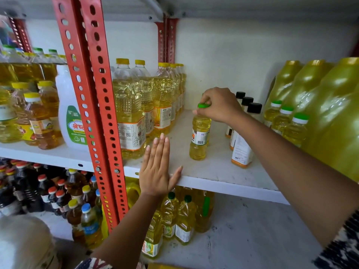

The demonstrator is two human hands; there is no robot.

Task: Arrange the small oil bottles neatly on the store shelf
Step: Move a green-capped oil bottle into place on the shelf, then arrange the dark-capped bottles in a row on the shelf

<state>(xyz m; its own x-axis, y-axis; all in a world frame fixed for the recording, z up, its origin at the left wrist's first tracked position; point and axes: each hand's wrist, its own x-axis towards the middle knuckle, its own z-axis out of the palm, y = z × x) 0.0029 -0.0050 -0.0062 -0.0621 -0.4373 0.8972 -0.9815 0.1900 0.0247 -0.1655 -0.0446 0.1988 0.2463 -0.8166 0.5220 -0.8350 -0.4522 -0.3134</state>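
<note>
A small oil bottle [199,136] with a green cap stands upright in the middle of the white shelf [204,181]. My right hand [219,105] grips it by the cap from above. My left hand [157,169] lies flat with fingers spread on the shelf's front edge, holding nothing. Three more small green-capped oil bottles [285,123] stand in a row at the right, against the big jugs. Partly hidden behind my right forearm is a row of black-capped white bottles [246,117].
Tall yellow-capped oil bottles [136,105] line the shelf's left side beside a red perforated post [93,94]. Large yellow-green jugs [330,113] fill the right end. Lower shelves hold dark and yellow bottles [174,216]. A white jug [70,113] stands in the left bay.
</note>
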